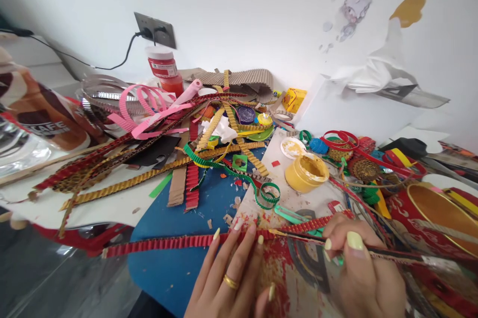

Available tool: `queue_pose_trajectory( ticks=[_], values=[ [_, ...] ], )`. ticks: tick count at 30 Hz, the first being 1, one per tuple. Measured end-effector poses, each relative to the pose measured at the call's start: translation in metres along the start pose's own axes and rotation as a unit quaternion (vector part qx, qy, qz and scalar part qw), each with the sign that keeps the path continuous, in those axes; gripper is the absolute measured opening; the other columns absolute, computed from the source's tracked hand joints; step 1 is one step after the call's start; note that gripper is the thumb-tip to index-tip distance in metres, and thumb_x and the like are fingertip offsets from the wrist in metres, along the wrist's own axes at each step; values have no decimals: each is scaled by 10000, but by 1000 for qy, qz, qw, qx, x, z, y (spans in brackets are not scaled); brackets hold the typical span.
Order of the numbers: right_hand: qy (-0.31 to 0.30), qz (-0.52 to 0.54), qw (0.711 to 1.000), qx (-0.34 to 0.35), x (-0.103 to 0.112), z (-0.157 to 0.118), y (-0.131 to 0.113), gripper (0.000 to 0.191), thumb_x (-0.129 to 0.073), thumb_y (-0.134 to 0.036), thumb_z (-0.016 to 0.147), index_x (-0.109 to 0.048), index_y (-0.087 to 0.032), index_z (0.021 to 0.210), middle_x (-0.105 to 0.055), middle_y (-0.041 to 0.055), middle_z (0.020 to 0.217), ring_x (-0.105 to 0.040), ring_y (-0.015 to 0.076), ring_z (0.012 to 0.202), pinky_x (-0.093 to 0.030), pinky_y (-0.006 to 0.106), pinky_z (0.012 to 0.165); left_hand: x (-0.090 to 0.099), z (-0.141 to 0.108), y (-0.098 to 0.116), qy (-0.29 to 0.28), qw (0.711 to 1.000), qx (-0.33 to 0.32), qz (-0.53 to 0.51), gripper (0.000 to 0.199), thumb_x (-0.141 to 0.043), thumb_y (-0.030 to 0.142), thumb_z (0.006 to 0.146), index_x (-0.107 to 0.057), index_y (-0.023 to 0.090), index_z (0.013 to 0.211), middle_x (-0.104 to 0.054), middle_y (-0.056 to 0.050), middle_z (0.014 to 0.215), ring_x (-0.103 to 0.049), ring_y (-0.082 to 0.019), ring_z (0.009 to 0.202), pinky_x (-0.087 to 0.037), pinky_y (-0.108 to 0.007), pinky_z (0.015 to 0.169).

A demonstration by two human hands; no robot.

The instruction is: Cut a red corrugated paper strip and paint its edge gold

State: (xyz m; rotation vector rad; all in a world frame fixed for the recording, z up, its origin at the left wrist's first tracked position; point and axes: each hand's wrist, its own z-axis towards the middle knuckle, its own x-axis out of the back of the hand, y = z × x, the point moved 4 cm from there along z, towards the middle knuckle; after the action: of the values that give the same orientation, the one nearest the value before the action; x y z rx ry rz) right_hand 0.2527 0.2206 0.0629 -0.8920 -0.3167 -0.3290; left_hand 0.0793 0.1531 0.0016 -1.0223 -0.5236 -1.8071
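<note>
A long red corrugated cardboard strip point(164, 244) lies across the blue table and the paint-stained board point(274, 263). My left hand point(231, 273) rests on it with fingers stretched out, their tips along the strip. In my right hand point(360, 263) a thin paintbrush point(304, 236) is gripped, its yellowish tip at the strip just right of my left fingers. Beyond the strip stands an uncapped jar of yellow paint point(306, 172), its paint-smeared lid point(293, 148) behind it. A mint-green utility knife point(291, 215) lies between the jar and the strip.
Tangled corrugated strips point(164, 173) and pink paper curls point(149, 106) cover the left and back. Red paint jars point(163, 64) are stacked by the wall socket point(155, 29). Coiled paper pieces point(364, 168) crowd the right, beside a red and gold container point(414, 223).
</note>
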Motion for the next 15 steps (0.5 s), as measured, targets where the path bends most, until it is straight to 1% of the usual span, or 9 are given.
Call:
queue_pose_trajectory(
  ticks=[4,8,12,15],
  values=[
    [12,1,1000,-2,1,0,1,288,-350,-244,987,-492,-226,737,-474,-25,594,-465,123,534,-372,243,472,0,0,-1,-3,1000,1,2,455,-534,269,872,-546,123,1303,-569,-78,1355,-562,-240,1204,-116,-411,1200],
    [11,1,1000,-5,-1,1,1,288,-349,-235,983,-496,-230,735,-478,-24,581,-454,130,508,-360,254,455,1,0,0,-4,1000,6,0,459,-539,255,869,-541,125,1308,-568,-78,1357,-559,-237,1208,-125,-409,1199],
    [9,-7,1000,-2,-1,1,0,289,-346,-231,984,-493,-232,736,-476,-29,577,-445,125,508,-357,243,450,0,0,1,3,1000,15,-14,471,-553,247,861,-531,134,1318,-558,-73,1368,-535,-234,1233,-149,-398,1195],
    [11,-14,1000,1,-1,1,1,285,-346,-231,985,-497,-227,744,-493,-26,609,-456,117,525,-365,233,457,0,-1,1,2,999,28,-27,477,-547,226,857,-523,144,1326,-538,-58,1391,-506,-223,1264,-157,-377,1195]
  ],
)
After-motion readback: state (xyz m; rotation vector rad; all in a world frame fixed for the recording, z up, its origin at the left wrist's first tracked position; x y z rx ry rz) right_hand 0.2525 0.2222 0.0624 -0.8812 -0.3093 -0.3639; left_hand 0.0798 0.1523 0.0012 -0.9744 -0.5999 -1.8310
